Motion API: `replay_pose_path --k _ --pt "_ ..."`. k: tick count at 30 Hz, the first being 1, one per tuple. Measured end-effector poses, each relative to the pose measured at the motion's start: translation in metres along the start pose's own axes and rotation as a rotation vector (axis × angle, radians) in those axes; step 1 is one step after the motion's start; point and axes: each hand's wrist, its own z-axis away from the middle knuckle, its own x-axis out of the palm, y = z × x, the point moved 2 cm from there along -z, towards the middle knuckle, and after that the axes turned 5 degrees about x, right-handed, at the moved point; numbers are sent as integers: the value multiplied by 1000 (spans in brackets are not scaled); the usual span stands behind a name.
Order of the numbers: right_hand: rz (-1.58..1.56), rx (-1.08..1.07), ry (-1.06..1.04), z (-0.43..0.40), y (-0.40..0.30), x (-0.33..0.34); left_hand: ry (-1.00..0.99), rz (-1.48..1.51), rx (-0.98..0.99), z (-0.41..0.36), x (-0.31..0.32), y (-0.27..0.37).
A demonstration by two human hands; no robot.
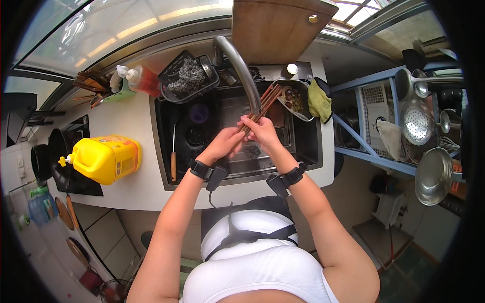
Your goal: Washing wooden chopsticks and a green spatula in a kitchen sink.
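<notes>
A bundle of reddish-brown chopsticks [269, 99] is held between both hands over the black sink [316, 151]. My left hand [228, 141] closes around the lower end of the bundle. My right hand [260, 130] grips it just above, thumb on top, and the far ends fan out up and to the right. The curved metal faucet [240, 68] comes down right beside the bundle; whether water runs is hard to tell. Beneath the hands, a dark scouring pad [251, 150] lies in the sink. A wooden-handled tool [173, 163] rests along the sink's left side.
Left on the counter stands a yellow jug [108, 159]. Behind the sink are a black basket [185, 77] with steel scourers, a soap bottle [142, 79] and a wooden cutting board [276, 32]. A strainer of food scraps [293, 100] and a green cloth [319, 99] sit at the right corner.
</notes>
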Motion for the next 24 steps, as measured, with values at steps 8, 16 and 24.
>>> replay_pose_path --k 8,16,24 --pt "68 -88 -8 -9 0 2 -37 148 -28 5 -4 4" --pt "104 -18 -119 -5 -3 22 0 358 -101 15 -1 -8" --pt "-221 -109 -96 -13 0 14 35 247 -130 25 -2 -18"
